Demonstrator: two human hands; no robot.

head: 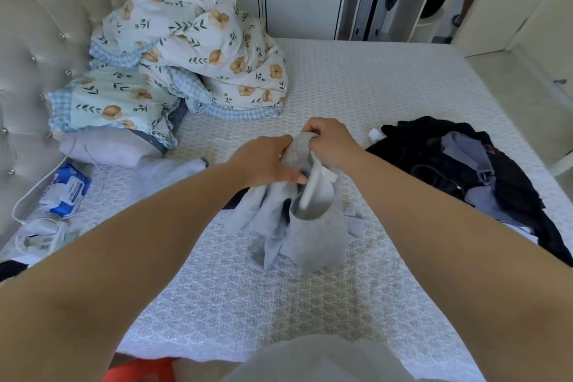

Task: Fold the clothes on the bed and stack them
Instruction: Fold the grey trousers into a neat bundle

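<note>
Both hands meet over the middle of the bed [356, 77], holding up one light grey garment [313, 226]. The left hand [266, 161] grips the upper edge of the cloth from the left, its fingers curled into the fabric. The right hand [331, 141] pinches the same upper edge from the right, fingers bent tightly round the bunched top. The two hands are almost touching. The garment hangs from them in crumpled folds, a white lining or inner band showing near the top, and its lower part rests on the bed's white patterned cover.

To the right of the grey garment, well apart from it, lies a loose heap of dark clothes [465, 170], mostly black with pale blue-grey pieces mixed in, unfolded. A small white item [375, 134] sits at the heap's upper left edge; what it is cannot be told.

Left of the garment and farther back, a floral quilt [198, 49] with orange flowers is bundled against the tufted headboard [37, 49], with a floral pillow [114, 99] beside it and a white pillow [105, 147] below that. Near the headboard's lower end lie a blue-and-white packet of wipes [66, 189] and a white charger with its cable [40, 236].
</note>
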